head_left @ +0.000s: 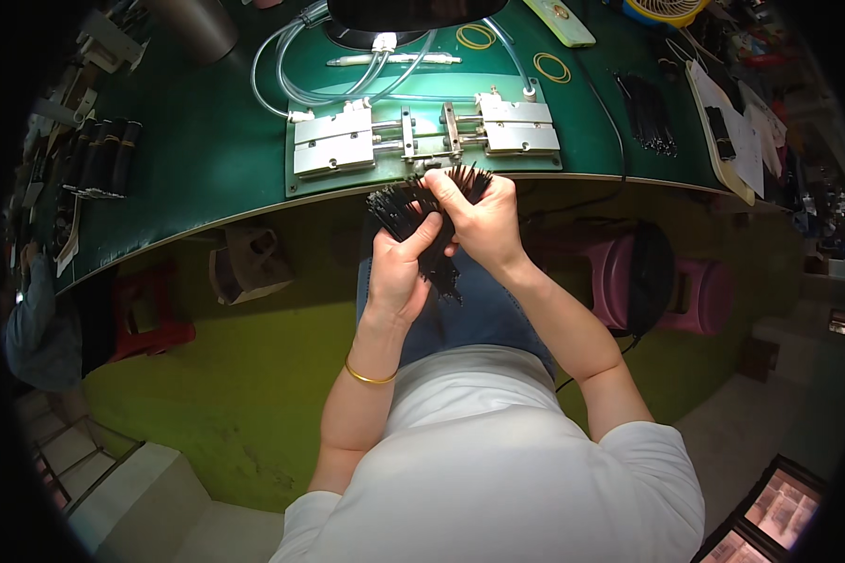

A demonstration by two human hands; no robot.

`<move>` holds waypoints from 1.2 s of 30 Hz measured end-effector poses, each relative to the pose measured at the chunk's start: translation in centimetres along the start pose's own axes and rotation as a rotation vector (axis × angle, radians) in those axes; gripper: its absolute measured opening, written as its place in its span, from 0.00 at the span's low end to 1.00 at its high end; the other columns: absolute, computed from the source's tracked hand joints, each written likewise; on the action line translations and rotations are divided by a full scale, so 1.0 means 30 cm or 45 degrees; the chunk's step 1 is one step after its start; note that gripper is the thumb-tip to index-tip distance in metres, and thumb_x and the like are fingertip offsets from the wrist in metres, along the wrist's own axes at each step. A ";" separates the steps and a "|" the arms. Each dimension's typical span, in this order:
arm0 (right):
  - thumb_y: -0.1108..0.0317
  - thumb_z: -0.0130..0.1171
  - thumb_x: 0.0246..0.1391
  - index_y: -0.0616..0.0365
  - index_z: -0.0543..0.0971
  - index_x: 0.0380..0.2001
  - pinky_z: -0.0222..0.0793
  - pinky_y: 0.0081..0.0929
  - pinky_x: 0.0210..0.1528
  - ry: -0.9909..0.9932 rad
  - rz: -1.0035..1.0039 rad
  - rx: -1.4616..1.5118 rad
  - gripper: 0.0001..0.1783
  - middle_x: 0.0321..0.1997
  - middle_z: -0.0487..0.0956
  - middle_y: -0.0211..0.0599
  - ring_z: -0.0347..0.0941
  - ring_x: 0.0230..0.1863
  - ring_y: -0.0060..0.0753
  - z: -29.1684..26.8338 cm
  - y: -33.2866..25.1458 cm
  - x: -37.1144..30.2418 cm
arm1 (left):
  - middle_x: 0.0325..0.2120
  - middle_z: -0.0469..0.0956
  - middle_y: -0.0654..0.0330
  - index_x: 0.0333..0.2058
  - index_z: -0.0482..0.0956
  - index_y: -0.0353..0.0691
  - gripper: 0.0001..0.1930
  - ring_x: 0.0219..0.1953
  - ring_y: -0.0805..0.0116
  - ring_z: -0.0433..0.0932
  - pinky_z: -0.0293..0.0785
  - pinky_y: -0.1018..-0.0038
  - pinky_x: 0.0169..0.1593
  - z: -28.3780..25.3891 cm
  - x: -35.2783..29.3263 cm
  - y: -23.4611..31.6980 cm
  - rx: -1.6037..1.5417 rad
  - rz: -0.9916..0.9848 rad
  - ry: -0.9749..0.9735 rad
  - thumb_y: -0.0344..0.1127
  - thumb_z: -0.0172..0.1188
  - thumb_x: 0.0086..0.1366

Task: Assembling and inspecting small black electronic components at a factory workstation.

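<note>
Just in front of the table edge, both hands are closed around a fanned-out bundle of thin black wires (402, 218). My left hand (399, 272) grips the bundle from the left, its thumb lying across the wires. My right hand (486, 223) has the other side, with thumb and fingers pressed on the upper part. The wires' far ends spread upward in two clumps, and their lower ends hang below my hands. Right beyond the hands is a metal clamping fixture (333, 143) with two silver blocks and facing jaws on a green plate.
Clear air tubes (282, 70) run to the fixture. A pen (394, 59), yellow rubber bands (551, 68) and another black wire bundle (646, 117) lie on the green table (207, 178). Dark bundles (108, 155) sit at left. Pink stools (615, 281) stand below; another person's sleeve (38, 324) shows far left.
</note>
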State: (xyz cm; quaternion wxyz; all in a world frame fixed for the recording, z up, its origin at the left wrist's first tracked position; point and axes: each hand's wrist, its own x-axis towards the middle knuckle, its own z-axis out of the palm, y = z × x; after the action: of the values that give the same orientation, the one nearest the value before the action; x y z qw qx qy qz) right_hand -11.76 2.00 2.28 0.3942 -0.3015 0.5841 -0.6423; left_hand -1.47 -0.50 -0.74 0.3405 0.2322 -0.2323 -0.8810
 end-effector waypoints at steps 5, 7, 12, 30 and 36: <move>0.66 0.53 0.50 0.64 0.77 0.22 0.56 0.13 0.06 0.037 0.017 -0.045 0.12 0.14 0.74 0.32 0.64 0.09 0.14 0.000 0.005 0.004 | 0.27 0.73 0.61 0.33 0.72 0.34 0.05 0.25 0.71 0.72 0.69 0.78 0.27 0.004 0.005 -0.004 0.003 -0.012 0.078 0.25 0.53 0.57; 0.67 0.54 0.49 0.65 0.77 0.20 0.56 0.14 0.06 0.083 0.061 -0.036 0.12 0.13 0.73 0.30 0.64 0.09 0.14 0.001 0.005 0.010 | 0.27 0.73 0.61 0.33 0.72 0.34 0.05 0.25 0.71 0.72 0.70 0.78 0.27 0.005 0.007 -0.006 0.003 -0.016 0.088 0.25 0.53 0.57; 0.67 0.53 0.50 0.65 0.77 0.22 0.56 0.13 0.06 0.043 0.054 -0.053 0.11 0.15 0.75 0.32 0.63 0.09 0.14 -0.010 0.011 0.022 | 0.27 0.73 0.61 0.34 0.72 0.34 0.06 0.26 0.71 0.72 0.71 0.78 0.28 0.010 0.011 -0.005 0.007 -0.031 0.111 0.25 0.54 0.57; 0.66 0.54 0.50 0.63 0.77 0.22 0.55 0.13 0.06 -0.090 0.050 -0.048 0.11 0.16 0.76 0.35 0.68 0.13 0.15 -0.022 -0.004 0.019 | 0.28 0.73 0.60 0.34 0.71 0.33 0.05 0.27 0.72 0.72 0.71 0.77 0.31 0.008 0.008 -0.009 0.000 -0.011 0.067 0.26 0.53 0.57; 0.66 0.53 0.50 0.63 0.77 0.24 0.55 0.13 0.06 -0.032 0.057 -0.027 0.11 0.16 0.76 0.35 0.67 0.12 0.14 -0.009 0.002 0.009 | 0.28 0.73 0.60 0.34 0.72 0.33 0.05 0.27 0.72 0.72 0.71 0.77 0.30 0.003 0.005 -0.012 -0.022 -0.030 0.075 0.26 0.53 0.57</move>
State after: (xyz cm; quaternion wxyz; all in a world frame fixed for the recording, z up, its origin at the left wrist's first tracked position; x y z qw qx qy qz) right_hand -12.10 1.92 2.18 0.4125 -0.3004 0.5925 -0.6233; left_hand -1.79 -0.34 -0.92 0.3388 0.2577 -0.2118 -0.8798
